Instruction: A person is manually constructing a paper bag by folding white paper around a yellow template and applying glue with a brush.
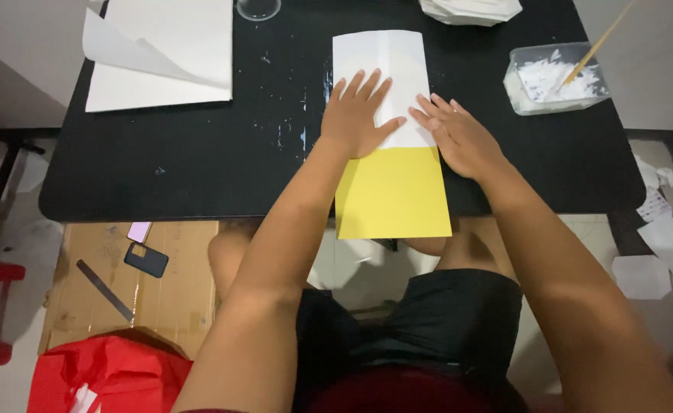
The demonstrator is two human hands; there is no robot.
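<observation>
A long sheet of paper lies on the black table [199,168]: its far part [382,57] is white, its near part [392,195] is yellow and hangs over the table's front edge. My left hand [358,115] rests flat on the white part with fingers spread. My right hand [459,136] presses flat on the sheet's right edge, where white meets yellow. Neither hand grips anything.
A stack of white sheets [164,53] with a curled corner lies at the table's far left. A clear tub [554,76] of white paste with a stick stands at the right. A glass rim [258,8] and folded white paper [470,9] sit at the far edge. A phone [146,260], cardboard and red bag [107,375] lie on the floor.
</observation>
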